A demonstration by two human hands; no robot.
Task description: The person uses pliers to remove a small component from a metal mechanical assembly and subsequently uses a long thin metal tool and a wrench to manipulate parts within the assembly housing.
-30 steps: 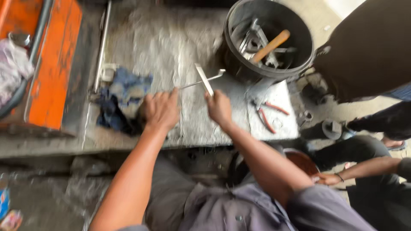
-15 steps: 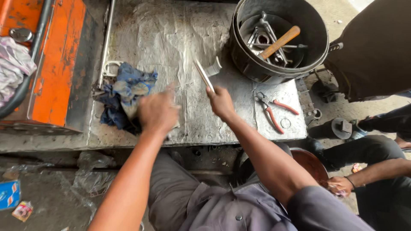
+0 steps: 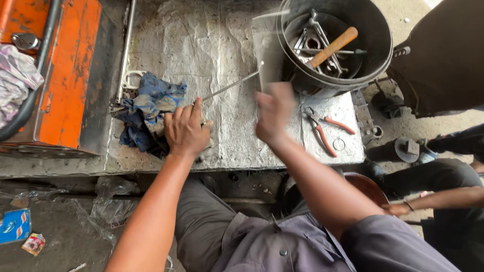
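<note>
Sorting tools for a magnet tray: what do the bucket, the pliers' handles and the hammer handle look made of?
Bucket: probably dark metal, dull, scuffed rim. Pliers: grey metal jaws, handles in smooth red coating, likely plastic. Hammer handle: pale brown, matte, looks wooden.

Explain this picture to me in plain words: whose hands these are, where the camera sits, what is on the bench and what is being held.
There is no machine here. The one view comes from a camera worn on a person's head, looking down at their own two bare hands over a worn metal bench.

The left hand presses down on something at the near end of a thin metal rod, beside a crumpled blue rag; what lies under the palm is hidden. The right hand is raised and blurred, gripping a flat metal tool too smeared to identify.

Also on the bench: a dark bucket of tools with a wooden-handled one on top, and red-handled pliers. An orange metal box sits at the left. Another person's arm shows at the right.
</note>
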